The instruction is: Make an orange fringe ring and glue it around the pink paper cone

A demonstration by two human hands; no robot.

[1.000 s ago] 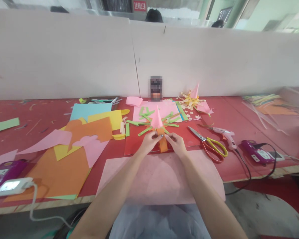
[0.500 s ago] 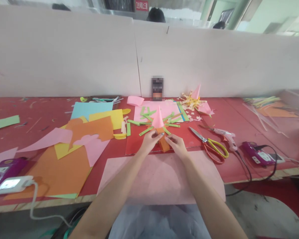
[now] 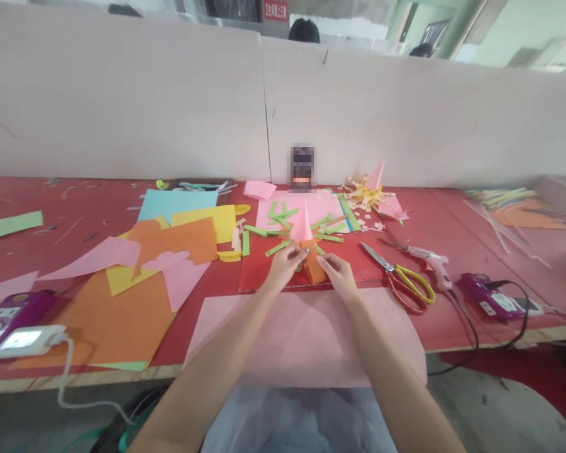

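Between my two hands is a folded orange paper strip [image 3: 314,267], held over the red board [image 3: 259,274]. The fingers of my left hand [image 3: 285,264] pinch its upper left side. My right hand [image 3: 338,272] grips its right edge between thumb and fingers. Right behind the strip stands a pink paper cone [image 3: 302,225], with green paper strips [image 3: 279,247] spreading out around its base. Whether the orange strip is joined to the cone I cannot tell. Below my wrists lies a pale pink sheet [image 3: 306,340].
Scissors [image 3: 399,277], a glue gun [image 3: 431,261] and a purple power strip [image 3: 493,297] lie to the right. Orange paper [image 3: 117,321] and other coloured sheets cover the left. A second pink cone [image 3: 375,176] on yellow strips stands at the back, before the white partition [image 3: 170,100].
The orange strip has tilted slightly and shows more of its face. My right fingers have shifted a little along its right edge. The whole view has moved slightly.
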